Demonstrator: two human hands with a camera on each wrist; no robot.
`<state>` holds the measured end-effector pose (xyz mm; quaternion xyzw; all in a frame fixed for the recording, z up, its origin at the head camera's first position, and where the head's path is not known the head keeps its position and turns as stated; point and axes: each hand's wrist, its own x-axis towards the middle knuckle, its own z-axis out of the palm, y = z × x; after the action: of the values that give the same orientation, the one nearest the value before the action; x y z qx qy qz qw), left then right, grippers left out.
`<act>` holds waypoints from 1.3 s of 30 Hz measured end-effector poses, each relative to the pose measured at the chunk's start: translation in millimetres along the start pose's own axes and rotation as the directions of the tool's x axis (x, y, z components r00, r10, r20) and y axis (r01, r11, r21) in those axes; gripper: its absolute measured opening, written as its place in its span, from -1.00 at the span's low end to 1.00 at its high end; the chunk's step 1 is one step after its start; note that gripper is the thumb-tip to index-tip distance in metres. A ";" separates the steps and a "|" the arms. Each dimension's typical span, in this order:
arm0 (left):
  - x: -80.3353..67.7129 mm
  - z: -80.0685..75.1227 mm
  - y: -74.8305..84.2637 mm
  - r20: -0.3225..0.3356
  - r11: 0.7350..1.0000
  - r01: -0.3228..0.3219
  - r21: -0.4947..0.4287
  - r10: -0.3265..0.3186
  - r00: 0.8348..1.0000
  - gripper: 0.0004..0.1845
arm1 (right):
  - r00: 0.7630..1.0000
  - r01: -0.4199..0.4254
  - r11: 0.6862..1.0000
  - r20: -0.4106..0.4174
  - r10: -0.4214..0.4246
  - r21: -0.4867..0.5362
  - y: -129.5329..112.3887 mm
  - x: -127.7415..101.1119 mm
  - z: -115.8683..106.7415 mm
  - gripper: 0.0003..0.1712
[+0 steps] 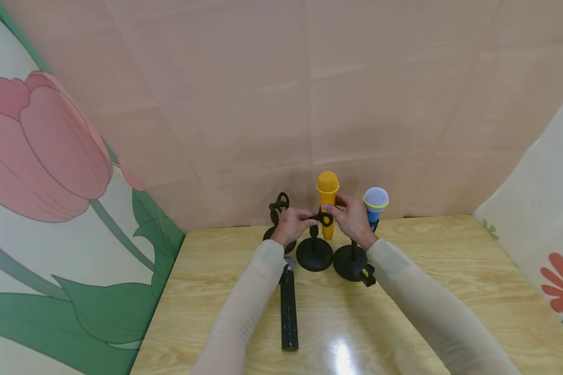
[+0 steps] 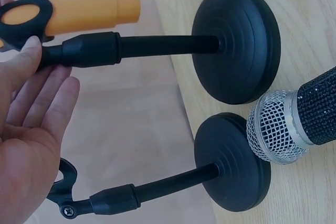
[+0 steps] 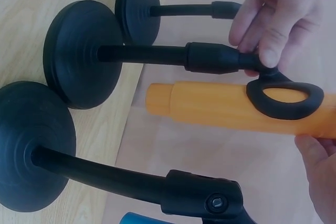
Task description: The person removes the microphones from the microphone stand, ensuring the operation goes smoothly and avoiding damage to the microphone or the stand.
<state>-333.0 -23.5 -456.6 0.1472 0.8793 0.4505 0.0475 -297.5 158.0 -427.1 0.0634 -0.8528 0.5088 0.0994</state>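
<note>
My left hand pinches the clip joint at the top of the middle black microphone stand, thumb on one side and fingers on the other. In my right hand is a yellow toy microphone, head up, held by its upper handle. Seen from the right wrist, the microphone handle lies behind the clip's oval ring, and yellow shows through the opening. Whether the two touch, I cannot tell. The stand's round base rests on the table.
On the right, a second stand has a blue microphone with a white head by it. A third stand is at left with its ring clip vacant. A glittery black microphone with a silver mesh head lies on the wooden table.
</note>
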 end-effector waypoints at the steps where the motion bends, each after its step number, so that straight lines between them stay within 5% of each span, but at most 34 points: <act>1: -0.4 -0.3 -0.3 0.001 1.000 0.000 0.000 0.000 1.000 -0.77 | 1.000 0.002 1.000 0.001 -0.002 0.002 -0.7 -0.3 0.2 -0.46; 39: -10.0 -1.5 4.8 0.016 0.997 0.018 0.080 -0.019 1.000 -0.71 | 0.999 0.014 0.999 -0.039 -0.015 -0.031 -13.7 -10.5 -0.2 -0.45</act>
<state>-322.7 -25.1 -452.3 0.1446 0.8975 0.4133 0.0534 -284.5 151.7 -417.7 0.0580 -0.8577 0.4963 0.1210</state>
